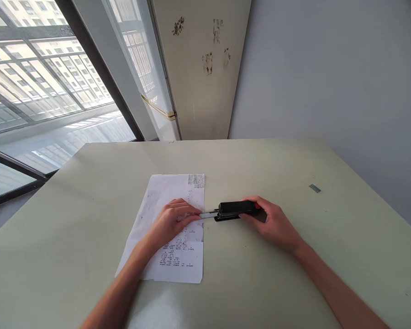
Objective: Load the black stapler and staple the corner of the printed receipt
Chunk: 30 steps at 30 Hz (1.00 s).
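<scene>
A black stapler (236,208) lies sideways just right of the paper, with a red spot at its right end. My right hand (269,221) is closed around that right end, thumb on the near side and fingers on the far side. Out of the stapler's left end sticks a narrow silver metal tray (208,215). My left hand (174,220) pinches the tip of this tray between thumb and fingers, above the printed sheet of paper (178,267). Part of the print is hidden under my left hand and forearm.
A small grey strip of staples (315,188) lies on the pale table (277,283) to the right. Behind the table stand a cream panel (205,96) with brown marks and a grey wall (329,82). Large windows (48,68) are at the left.
</scene>
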Tool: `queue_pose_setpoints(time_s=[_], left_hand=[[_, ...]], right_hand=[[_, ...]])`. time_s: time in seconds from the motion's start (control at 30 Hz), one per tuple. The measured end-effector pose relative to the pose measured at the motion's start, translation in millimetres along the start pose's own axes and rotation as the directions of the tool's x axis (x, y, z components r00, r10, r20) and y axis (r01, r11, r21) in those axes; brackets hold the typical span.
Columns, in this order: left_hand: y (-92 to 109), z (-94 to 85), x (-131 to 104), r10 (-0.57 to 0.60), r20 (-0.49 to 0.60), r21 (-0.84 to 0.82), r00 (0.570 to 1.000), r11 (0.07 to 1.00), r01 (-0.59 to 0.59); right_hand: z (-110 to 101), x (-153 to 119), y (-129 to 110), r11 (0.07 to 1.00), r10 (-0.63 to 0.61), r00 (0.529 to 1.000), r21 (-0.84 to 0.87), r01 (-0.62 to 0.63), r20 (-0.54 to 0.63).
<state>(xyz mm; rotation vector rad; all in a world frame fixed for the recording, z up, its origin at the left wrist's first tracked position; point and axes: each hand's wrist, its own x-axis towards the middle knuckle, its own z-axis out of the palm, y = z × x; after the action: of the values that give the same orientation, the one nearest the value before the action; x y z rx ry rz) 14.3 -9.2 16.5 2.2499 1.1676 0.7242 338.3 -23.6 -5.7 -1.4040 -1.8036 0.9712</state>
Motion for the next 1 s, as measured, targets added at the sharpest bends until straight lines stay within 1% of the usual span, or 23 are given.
queue_pose_setpoints(time_s=[0.07,0.17,0.27,0.4,0.63,0.8,1.0], left_hand=[[3,2.4,0,0.042,0.041,-0.073,0.998,0.997,-0.039],[10,13.6,0,0.124,0.099,-0.171,0.987,0.980,-0.106],[16,24.7,0,0.161,0.122,-0.166,0.979,0.976,-0.139],[19,30.1,1,0.158,0.098,-0.065,0.983,0.986,-0.152],[15,31.9,-1,0.220,0.080,0.085,0.972,0.970,-0.226],[16,31.6,-1,0.242,0.058,0.117,0.969,0.962,-0.247],[15,31.8,0,0.213,0.069,0.137,0.975,0.966,-0.220]], right_hand=[[-3,1,-1,0.999,0.006,0.999,0.032,-0.007,0.049],[-5,0,-5,0.997,-0.011,0.986,0.071,-0.001,0.164],[-4,-2,-10,0.996,-0.058,0.973,0.075,0.042,0.225],[3,-6,-13,0.996,-0.061,0.970,0.079,0.043,0.237],[12,-9,-12,0.993,-0.054,0.973,0.117,0.028,0.226],[13,-10,-13,0.993,-0.039,0.974,0.118,0.013,0.224],[12,-9,-9,0.992,-0.038,0.978,0.124,0.013,0.204]])
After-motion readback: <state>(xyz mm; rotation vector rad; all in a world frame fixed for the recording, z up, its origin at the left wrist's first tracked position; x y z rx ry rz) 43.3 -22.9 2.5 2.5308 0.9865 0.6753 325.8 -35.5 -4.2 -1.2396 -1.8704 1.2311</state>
